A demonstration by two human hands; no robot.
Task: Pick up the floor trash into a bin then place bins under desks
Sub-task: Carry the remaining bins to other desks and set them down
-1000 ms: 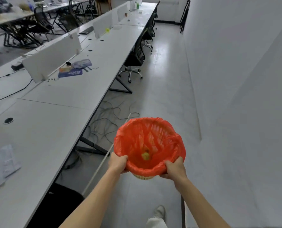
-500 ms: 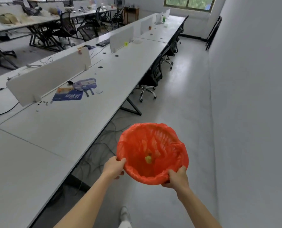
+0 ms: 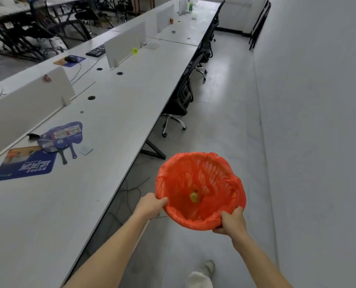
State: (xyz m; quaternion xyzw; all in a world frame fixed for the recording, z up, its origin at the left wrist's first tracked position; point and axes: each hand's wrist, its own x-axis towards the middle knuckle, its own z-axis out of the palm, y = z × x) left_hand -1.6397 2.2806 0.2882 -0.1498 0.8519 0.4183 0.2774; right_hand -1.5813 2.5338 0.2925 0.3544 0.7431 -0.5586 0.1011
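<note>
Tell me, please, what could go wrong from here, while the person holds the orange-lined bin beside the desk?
1. The left hand and right hand grip only the near rim of the bin, over the thin liner; it may slip and tip out the yellow scrap.
2. Loose cables lie on the floor under the desk; a foot or the bin could snag on them there.

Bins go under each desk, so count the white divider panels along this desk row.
4. The nearest panel is at the left edge, the second panel mid-desk, the third panel beyond it, the farthest panel at the far end. Others may be out of frame.
</note>
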